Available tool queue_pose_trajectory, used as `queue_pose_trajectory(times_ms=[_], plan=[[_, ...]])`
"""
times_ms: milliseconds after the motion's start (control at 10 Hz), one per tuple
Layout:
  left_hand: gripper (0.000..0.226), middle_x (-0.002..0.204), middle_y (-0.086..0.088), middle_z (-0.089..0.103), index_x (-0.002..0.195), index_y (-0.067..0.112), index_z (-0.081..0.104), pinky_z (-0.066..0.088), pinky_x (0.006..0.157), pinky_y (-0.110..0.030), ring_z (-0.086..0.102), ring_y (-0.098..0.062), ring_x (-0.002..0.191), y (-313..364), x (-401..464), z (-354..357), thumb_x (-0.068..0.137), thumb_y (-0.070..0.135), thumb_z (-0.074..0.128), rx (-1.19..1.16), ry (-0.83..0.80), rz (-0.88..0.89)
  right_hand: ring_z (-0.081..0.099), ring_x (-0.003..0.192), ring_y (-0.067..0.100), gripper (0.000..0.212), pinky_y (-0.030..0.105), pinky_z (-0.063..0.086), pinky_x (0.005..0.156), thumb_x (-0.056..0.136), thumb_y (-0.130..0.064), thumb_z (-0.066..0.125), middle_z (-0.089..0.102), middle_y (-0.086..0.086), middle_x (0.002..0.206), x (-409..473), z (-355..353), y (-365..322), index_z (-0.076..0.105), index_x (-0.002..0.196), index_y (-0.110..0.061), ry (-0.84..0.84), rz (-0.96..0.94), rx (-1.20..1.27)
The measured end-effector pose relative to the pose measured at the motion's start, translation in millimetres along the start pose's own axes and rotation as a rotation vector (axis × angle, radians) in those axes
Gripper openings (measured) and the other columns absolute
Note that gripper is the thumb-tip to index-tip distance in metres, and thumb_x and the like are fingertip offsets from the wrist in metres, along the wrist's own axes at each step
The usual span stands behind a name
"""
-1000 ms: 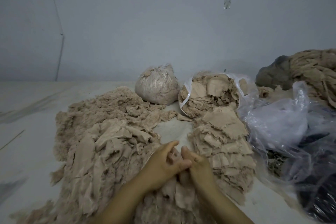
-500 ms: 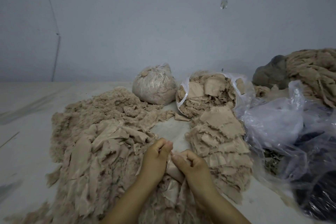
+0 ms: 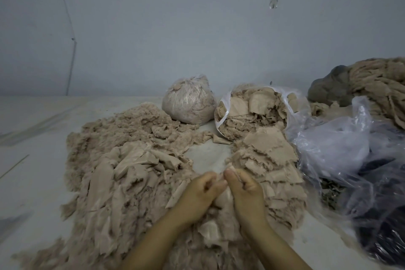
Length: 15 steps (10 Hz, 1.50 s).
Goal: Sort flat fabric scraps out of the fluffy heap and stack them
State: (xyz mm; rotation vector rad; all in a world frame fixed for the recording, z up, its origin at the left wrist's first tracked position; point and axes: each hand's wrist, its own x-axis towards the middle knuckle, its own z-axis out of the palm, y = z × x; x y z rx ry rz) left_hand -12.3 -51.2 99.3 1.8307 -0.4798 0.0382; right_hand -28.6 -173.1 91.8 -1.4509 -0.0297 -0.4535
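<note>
Behind both hands' grips (image 3: 202, 188) (image 3: 243, 186) pinching one scrap (image 3: 221, 198), an open bag (image 3: 252, 114) holds flat scraps.

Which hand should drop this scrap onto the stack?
Right, probably. The right hand already sits against the stack, while the left hand is on the heap side. Both pinch the scrap.

We see a pale counter (image 3: 37, 160) running across the lower frame. On it at centre left spreads the fluffy heap (image 3: 131, 160); at centre right lies the stack of flat scraps (image 3: 269, 160). Behind them sit a tied clear bag (image 3: 188, 101) and an open bag of scraps (image 3: 252, 112). At right lie crumpled plastic bags (image 3: 350, 160) and a rope-like bundle (image 3: 381, 85).
</note>
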Motion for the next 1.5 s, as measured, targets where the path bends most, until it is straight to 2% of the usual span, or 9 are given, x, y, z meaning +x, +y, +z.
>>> queue_pose_trajectory(times_ms=[200, 300, 400, 600, 900, 1200, 1300, 1400, 1500], plan=[[0.037, 0.052, 0.010, 0.040, 0.058, 0.018, 0.045, 0.030, 0.049, -0.020, 0.036, -0.006, 0.052, -6.6, 5.7, 4.7, 0.094, 0.015, 0.054, -0.149, 0.346, -0.006, 0.048, 0.055, 0.009, 0.028, 0.019, 0.041, 0.048, 0.094, -0.017, 0.056, 0.053, -0.003, 0.056, -0.9, 0.7, -0.5, 0.055, 0.066, -0.011, 0.205, 0.079, 0.199], [0.038, 0.049, 0.011, 0.039, 0.057, 0.017, 0.044, 0.029, 0.048, -0.020, 0.035, -0.005, 0.050, -5.2, 10.7, -1.9, 0.094, 0.018, 0.053, -0.168, 0.458, -0.035, 0.043, 0.049, 0.004, 0.031, 0.014, 0.039, 0.047, 0.093, -0.025, 0.055, 0.047, -0.012, 0.050, -1.6, -3.6, -0.9, 0.047, 0.065, -0.013, 0.067, 0.118, 0.189], [0.036, 0.054, 0.005, 0.041, 0.060, 0.015, 0.046, 0.032, 0.055, -0.027, 0.037, -0.010, 0.054, 1.4, 9.6, -3.0, 0.095, 0.022, 0.051, -0.157, 0.426, -0.004, 0.054, 0.059, 0.009, 0.028, 0.021, 0.046, 0.057, 0.072, -0.037, 0.072, 0.059, -0.002, 0.061, -4.5, -5.0, -5.1, 0.060, 0.069, -0.012, -0.265, 0.336, 0.187], [0.028, 0.075, -0.006, 0.053, 0.084, 0.003, 0.053, 0.041, 0.064, -0.023, 0.050, -0.013, 0.068, -5.0, -6.8, 10.1, 0.091, 0.030, 0.058, -0.151, -0.062, -0.203, 0.049, 0.060, 0.013, 0.019, 0.028, 0.043, 0.059, 0.083, -0.020, 0.071, 0.058, 0.005, 0.061, 5.8, -7.1, 5.2, 0.064, 0.066, -0.015, 0.041, 0.201, 0.064], [0.049, 0.045, 0.013, 0.037, 0.048, 0.024, 0.043, 0.030, 0.048, -0.014, 0.034, -0.001, 0.044, -8.8, -3.8, -11.5, 0.091, 0.007, 0.056, -0.058, 0.033, -0.091, 0.054, 0.067, -0.005, 0.020, 0.010, 0.040, 0.064, 0.086, -0.014, 0.067, 0.063, -0.017, 0.069, 31.9, -25.6, 3.4, 0.059, 0.068, -0.018, 0.183, -0.125, -0.199], [0.050, 0.046, 0.010, 0.039, 0.043, 0.021, 0.047, 0.031, 0.048, -0.016, 0.036, -0.002, 0.045, -19.1, -4.6, -46.2, 0.092, 0.013, 0.055, -0.029, 0.253, -0.122, 0.052, 0.056, -0.009, 0.021, 0.004, 0.040, 0.056, 0.086, -0.009, 0.067, 0.061, -0.016, 0.058, 58.3, -39.6, -0.7, 0.060, 0.067, -0.016, 0.266, -0.085, -0.082], [0.043, 0.048, 0.006, 0.036, 0.053, 0.016, 0.041, 0.029, 0.049, -0.020, 0.032, -0.004, 0.045, -22.6, -3.0, -61.7, 0.093, 0.014, 0.056, 0.115, 0.331, -0.132, 0.052, 0.057, -0.002, 0.019, 0.006, 0.043, 0.056, 0.088, -0.013, 0.066, 0.061, -0.016, 0.058, 74.7, -46.5, -6.4, 0.060, 0.070, -0.014, 0.200, -0.031, -0.075], [0.015, 0.073, 0.011, 0.061, 0.077, 0.020, 0.062, 0.041, 0.064, -0.018, 0.054, 0.000, 0.066, -4.3, 1.4, -66.7, 0.089, 0.012, 0.062, 0.126, 0.289, -0.166, 0.056, 0.076, 0.013, 0.018, 0.026, 0.051, 0.073, 0.092, -0.024, 0.061, 0.065, -0.001, 0.081, 109.4, -56.5, -21.5, 0.063, 0.084, -0.008, 0.221, 0.016, -0.105], [0.027, 0.106, 0.015, 0.062, 0.109, 0.028, 0.063, 0.045, 0.082, -0.014, 0.056, 0.007, 0.093, 11.8, -0.1, -78.3, 0.087, 0.014, 0.065, 0.098, 0.482, -0.067, 0.054, 0.101, 0.019, 0.023, 0.037, 0.045, 0.089, 0.096, -0.030, 0.051, 0.061, 0.006, 0.114, 131.5, -75.4, -42.9, 0.059, 0.111, -0.015, 0.334, -0.013, -0.411]])
